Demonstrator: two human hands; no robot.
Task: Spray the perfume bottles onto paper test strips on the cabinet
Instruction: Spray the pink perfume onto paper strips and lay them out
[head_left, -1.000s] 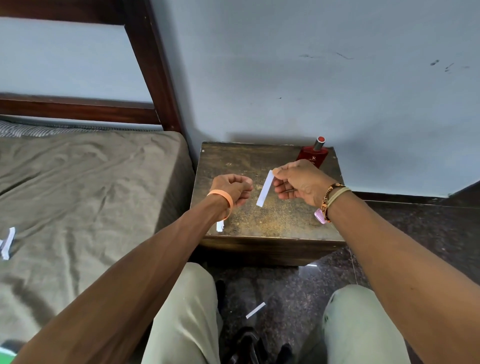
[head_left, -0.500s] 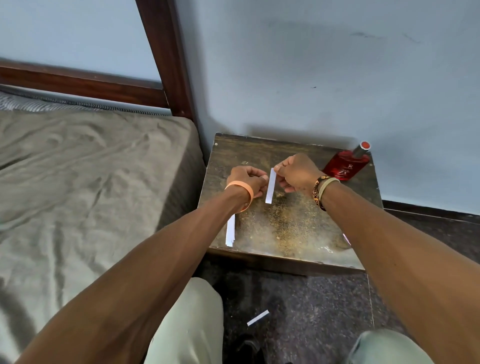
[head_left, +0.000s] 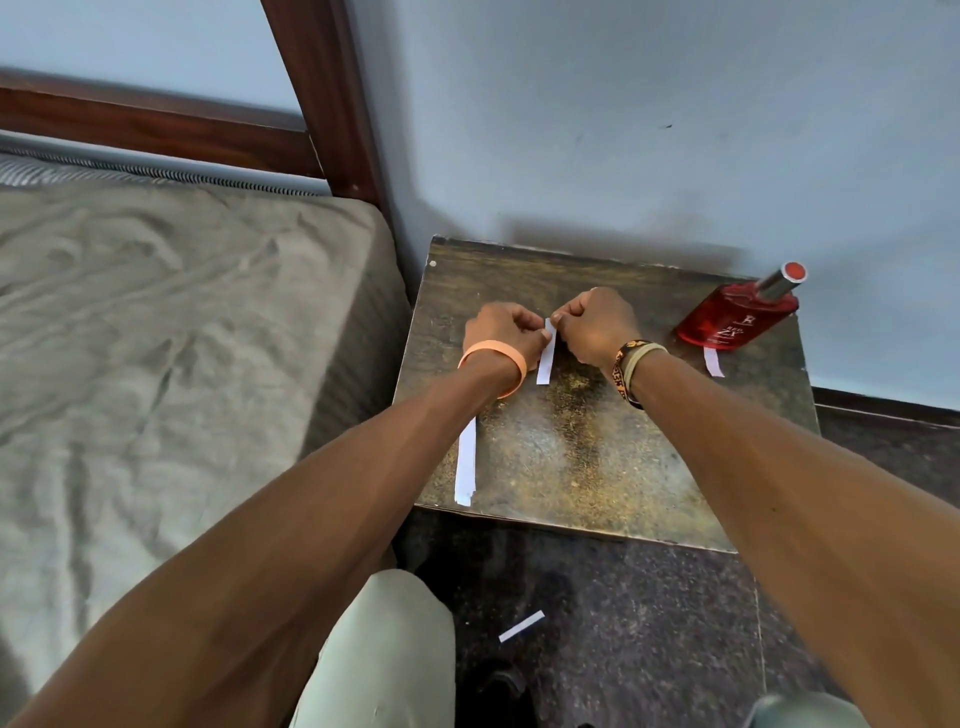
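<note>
A white paper test strip (head_left: 546, 358) hangs over the dark wooden cabinet (head_left: 597, 467). My left hand (head_left: 501, 330) and my right hand (head_left: 595, 325) both pinch its top end, knuckles close together. A red perfume bottle (head_left: 737, 319) with a silver neck and red cap stands at the cabinet's back right corner. In front of the bottle lies a second white strip (head_left: 713, 362). A third strip (head_left: 465, 462) lies along the cabinet's left edge, partly under my left forearm.
A bed with a grey-brown sheet (head_left: 182, 364) and a dark wooden bedpost (head_left: 332, 104) borders the cabinet on the left. A pale blue wall stands behind. One more paper strip (head_left: 521, 626) lies on the dark stone floor near my knees.
My hands have come together: the left hand now also pinches the strip that only the right hand held. Both moved toward the cabinet's back. The view has shifted closer and downward.
</note>
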